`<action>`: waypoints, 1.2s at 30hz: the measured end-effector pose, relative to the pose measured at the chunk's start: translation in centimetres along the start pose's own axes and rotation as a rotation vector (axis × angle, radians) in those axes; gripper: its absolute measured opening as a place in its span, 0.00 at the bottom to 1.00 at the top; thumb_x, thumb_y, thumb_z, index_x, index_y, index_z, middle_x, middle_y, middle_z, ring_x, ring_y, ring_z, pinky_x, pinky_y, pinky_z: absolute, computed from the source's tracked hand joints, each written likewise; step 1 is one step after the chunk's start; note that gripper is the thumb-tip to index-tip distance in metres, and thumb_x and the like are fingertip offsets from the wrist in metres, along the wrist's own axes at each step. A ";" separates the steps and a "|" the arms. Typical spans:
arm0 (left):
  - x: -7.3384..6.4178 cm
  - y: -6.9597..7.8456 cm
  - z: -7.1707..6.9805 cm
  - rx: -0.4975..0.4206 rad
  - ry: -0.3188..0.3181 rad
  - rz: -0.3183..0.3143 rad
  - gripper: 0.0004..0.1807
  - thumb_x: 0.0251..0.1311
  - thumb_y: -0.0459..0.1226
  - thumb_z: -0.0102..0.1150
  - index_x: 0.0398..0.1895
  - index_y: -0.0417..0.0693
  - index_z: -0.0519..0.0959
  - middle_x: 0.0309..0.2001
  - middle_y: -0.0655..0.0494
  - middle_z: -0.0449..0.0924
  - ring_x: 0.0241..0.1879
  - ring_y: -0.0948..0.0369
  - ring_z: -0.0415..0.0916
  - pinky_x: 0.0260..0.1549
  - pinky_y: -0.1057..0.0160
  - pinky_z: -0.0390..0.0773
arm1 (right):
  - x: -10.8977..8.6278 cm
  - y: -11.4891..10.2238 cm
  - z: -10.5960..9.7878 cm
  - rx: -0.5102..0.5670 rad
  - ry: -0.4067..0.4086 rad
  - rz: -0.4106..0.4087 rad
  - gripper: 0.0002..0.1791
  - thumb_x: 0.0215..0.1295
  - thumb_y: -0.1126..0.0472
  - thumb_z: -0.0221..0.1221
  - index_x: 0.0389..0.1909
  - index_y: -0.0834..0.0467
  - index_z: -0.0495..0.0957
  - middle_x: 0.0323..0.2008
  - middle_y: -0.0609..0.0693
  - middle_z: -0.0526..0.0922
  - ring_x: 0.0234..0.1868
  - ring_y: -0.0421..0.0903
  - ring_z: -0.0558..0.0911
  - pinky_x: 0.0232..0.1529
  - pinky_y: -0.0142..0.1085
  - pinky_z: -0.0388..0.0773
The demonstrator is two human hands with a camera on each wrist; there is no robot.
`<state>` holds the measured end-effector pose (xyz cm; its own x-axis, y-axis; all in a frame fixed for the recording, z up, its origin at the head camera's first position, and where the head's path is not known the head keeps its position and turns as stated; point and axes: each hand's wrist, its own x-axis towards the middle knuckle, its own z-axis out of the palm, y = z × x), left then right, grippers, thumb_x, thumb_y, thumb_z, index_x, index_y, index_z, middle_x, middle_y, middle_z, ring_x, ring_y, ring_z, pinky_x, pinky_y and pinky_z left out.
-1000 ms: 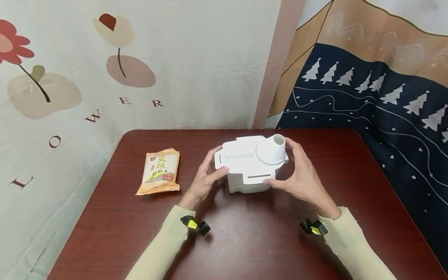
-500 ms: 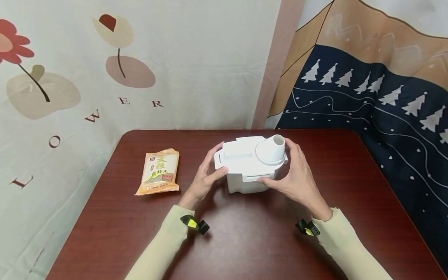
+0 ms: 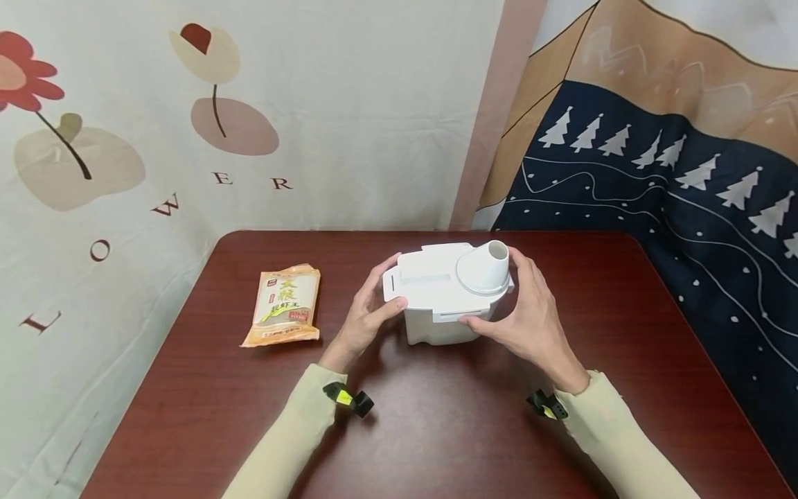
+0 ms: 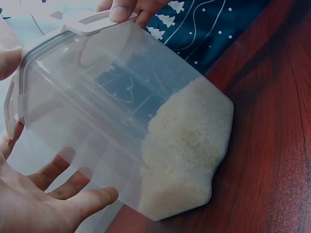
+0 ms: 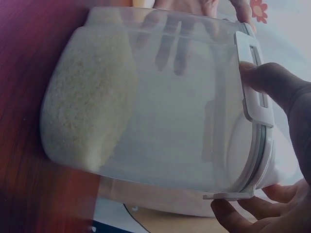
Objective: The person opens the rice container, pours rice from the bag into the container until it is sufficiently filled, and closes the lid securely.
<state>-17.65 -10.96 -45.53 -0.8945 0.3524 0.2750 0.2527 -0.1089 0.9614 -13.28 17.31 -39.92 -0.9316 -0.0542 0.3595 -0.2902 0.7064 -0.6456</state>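
Observation:
A clear plastic rice container [image 3: 439,331] stands upright on the table, partly filled with rice [image 4: 182,141]. Its white lid [image 3: 430,277] has a cone-shaped spout [image 3: 485,267] and hinged latches on its sides. My left hand [image 3: 361,322] holds the container's left side, thumb in front and fingers reaching round behind. With its thumb, my right hand [image 3: 530,333] presses the front latch [image 5: 252,80], which lies against the container wall. The right fingers reach round the lid's right end, touching the side latch [image 5: 231,196] there.
A sealed orange and white packet [image 3: 285,305] with printed writing lies to the left on the dark red table [image 3: 424,423]. Behind the table hang a pale flower-print curtain [image 3: 361,125] and a dark blue cloth [image 3: 598,187] with white trees.
Since one second ago, my right thumb has pushed the front latch inward and down and slid slightly left along it. The right wrist has shifted left; my left hand and the packet have stayed put.

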 end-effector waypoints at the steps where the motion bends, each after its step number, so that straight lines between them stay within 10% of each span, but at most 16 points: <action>1: 0.0 0.0 0.0 -0.001 0.001 0.000 0.39 0.67 0.38 0.62 0.80 0.62 0.59 0.76 0.56 0.63 0.71 0.58 0.63 0.71 0.64 0.64 | 0.0 0.0 0.0 -0.002 0.005 -0.003 0.66 0.39 0.46 0.83 0.79 0.53 0.55 0.68 0.57 0.71 0.63 0.56 0.72 0.62 0.60 0.75; 14: 0.2 -0.1 0.4 -0.015 0.002 0.026 0.39 0.67 0.31 0.60 0.80 0.54 0.59 0.75 0.50 0.63 0.69 0.60 0.65 0.66 0.68 0.69 | 0.0 0.5 0.5 -0.019 0.097 -0.057 0.63 0.37 0.52 0.83 0.76 0.57 0.60 0.65 0.60 0.75 0.60 0.57 0.75 0.58 0.59 0.78; 26: -0.2 -0.2 0.2 0.055 0.044 0.012 0.40 0.66 0.32 0.61 0.80 0.59 0.59 0.74 0.52 0.66 0.67 0.59 0.65 0.64 0.67 0.68 | 0.3 0.7 0.4 -0.020 0.024 -0.049 0.66 0.39 0.48 0.83 0.79 0.52 0.55 0.68 0.56 0.71 0.64 0.55 0.72 0.63 0.59 0.75; 36: 0.2 -0.5 -0.9 -0.053 -0.114 -0.006 0.52 0.60 0.33 0.72 0.82 0.57 0.52 0.73 0.45 0.64 0.66 0.58 0.69 0.67 0.51 0.75 | 0.4 0.7 -2.0 0.069 -0.146 0.024 0.59 0.52 0.43 0.77 0.81 0.42 0.52 0.74 0.52 0.67 0.71 0.54 0.70 0.69 0.60 0.72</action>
<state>-18.32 -11.65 -45.94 -0.8473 0.4567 0.2709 0.2244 -0.1545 0.9622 -13.44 19.22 -38.91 -0.9589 -0.1432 0.2451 -0.2772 0.6589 -0.6993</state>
